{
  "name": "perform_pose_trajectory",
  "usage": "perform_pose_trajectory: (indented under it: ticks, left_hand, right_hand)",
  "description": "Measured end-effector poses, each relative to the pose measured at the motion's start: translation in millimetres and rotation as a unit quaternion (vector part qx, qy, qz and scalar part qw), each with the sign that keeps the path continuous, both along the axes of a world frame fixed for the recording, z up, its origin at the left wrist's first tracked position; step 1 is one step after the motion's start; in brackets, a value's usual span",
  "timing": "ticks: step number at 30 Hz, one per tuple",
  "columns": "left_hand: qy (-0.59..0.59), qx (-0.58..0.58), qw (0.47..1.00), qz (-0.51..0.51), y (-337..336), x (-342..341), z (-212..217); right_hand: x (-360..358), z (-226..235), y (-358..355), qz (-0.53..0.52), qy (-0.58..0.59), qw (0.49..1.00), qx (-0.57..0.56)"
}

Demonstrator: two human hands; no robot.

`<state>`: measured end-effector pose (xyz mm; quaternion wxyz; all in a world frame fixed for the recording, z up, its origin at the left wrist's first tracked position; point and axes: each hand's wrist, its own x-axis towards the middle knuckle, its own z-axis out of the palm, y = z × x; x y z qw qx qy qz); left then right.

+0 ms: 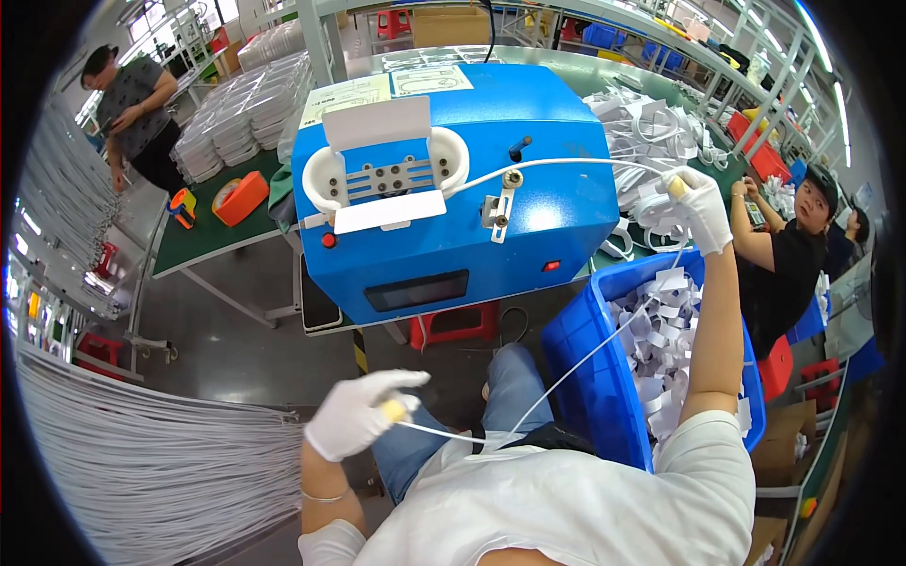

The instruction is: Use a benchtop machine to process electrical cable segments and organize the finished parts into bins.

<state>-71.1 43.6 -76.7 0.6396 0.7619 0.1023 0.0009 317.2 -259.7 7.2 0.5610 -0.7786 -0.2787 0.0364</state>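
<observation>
A blue bench machine stands before me, with a white rounded holder and metal plates on its top. From the holder a white cable runs right to my right hand, whose gloved fingers are closed on it. Below that hand a cable length hangs down over a blue bin and crosses my lap. Its other end reaches my left hand, low in front of my body, where the cable meets the thumb. This hand is gloved too, with the thumb tip bare and the index finger stretched out.
White paper-tagged pieces fill the blue bin at my right. White coiled cables lie heaped on the bench behind it. Long white cables hang at lower left. An orange tape dispenser sits left of the machine. Two co-workers stand nearby.
</observation>
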Motion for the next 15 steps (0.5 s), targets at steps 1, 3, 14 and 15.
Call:
perform_pose_trajectory:
  ticks: [1,3,14,15]
  left_hand:
    - [0.007,0.010,0.999,-0.032,-6.4,9.0,-9.5]
    - [0.057,0.002,0.995,-0.082,-21.6,25.9,-18.0]
    - [0.195,-0.139,0.954,-0.180,-80.1,64.8,-76.0]
    - [0.189,-0.107,0.958,-0.188,-81.8,65.1,-84.3]
  right_hand:
    - [1.8,-3.0,-8.7,-0.006,-0.002,1.000,0.000]
    - [2.7,-8.4,-19.7,-0.027,-0.014,0.999,-0.008]
    - [-6.1,-19.8,-7.2,0.004,0.020,1.000,0.001]
    - [-13.6,-14.9,-4.6,-0.003,0.049,0.999,-0.006]
